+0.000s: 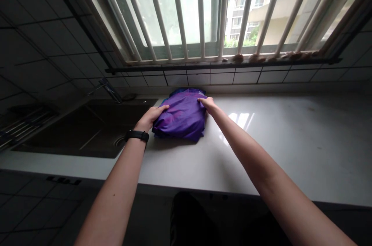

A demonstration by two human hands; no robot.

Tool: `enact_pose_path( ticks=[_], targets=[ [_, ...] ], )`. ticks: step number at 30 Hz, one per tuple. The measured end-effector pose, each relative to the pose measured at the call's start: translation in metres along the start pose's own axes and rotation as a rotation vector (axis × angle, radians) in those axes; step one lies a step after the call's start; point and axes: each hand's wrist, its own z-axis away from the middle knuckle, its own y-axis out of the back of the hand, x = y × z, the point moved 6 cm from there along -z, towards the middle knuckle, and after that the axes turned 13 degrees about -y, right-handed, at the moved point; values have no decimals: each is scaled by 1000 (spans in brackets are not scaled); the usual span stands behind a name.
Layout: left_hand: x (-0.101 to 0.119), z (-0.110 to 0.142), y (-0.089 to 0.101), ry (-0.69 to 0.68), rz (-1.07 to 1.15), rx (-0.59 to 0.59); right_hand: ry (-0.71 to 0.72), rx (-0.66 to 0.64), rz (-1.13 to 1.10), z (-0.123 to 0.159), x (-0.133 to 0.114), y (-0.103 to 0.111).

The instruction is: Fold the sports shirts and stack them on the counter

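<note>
A folded purple cloth bundle [183, 116] lies on the white countertop [276, 149] just right of the sink. My left hand [151, 117], with a black band on the wrist, rests on the bundle's left edge, its fingers curled against the fabric. Over at the far right corner, my right hand [207, 103] has its fingers closed on the cloth's upper edge. Both arms reach forward from the bottom of the view.
A dark sink [87, 129] with a tap [109, 90] sits at the left, a rack [20, 126] beyond it. A barred window [203, 13] runs above the tiled back wall. The counter's front edge [203, 190] is near me.
</note>
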Motion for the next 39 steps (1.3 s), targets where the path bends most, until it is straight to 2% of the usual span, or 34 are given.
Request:
enact_pose_path(
  ticks=[3,6,8,10,12,13,14,16,18,20,22,24,28,30,33,35,37,39],
  targets=[
    [5,-9,-1,-129,-63,65,17,108,-26,-13,-16,-1],
    [11,-12,17,-351,-215,293,308,144,-95,-16,-49,-1],
    [9,-11,29,-376,-358,377,437,120,-54,-17,-61,-4],
    [3,-10,33,-286,-511,302,378,103,126,-19,-58,-10],
    [0,-3,33,-192,-654,200,277,154,335,-16,-49,-13],
    [3,3,32,-190,-732,190,260,201,415,-10,-45,-13],
    [9,10,29,-232,-810,201,279,251,475,-1,-43,-13],
    [23,28,15,-437,-948,198,411,304,557,22,-41,-18],
    [26,45,-11,-678,-1038,49,600,222,632,49,-36,-32],
    [13,56,-36,-764,-1084,-169,710,55,725,68,-23,-47],
    [-5,59,-48,-708,-1114,-294,693,-96,820,76,-8,-59],
    [-18,57,-52,-624,-1121,-321,615,-165,875,77,1,-64],
    [-19,54,-52,-553,-1139,-326,485,-84,878,85,0,-61],
    [-14,60,-51,-540,-1173,-306,498,-69,893,103,2,-56],
    [-9,75,-53,-515,-1224,-272,667,-144,934,148,22,-35],
    [-2,84,-58,-567,-1238,-225,740,-203,912,181,49,-6],
    [8,89,-67,-671,-1217,-161,736,-233,824,211,81,33],
    [16,85,-79,-727,-1168,-130,710,-203,700,234,113,75]
  ],
)
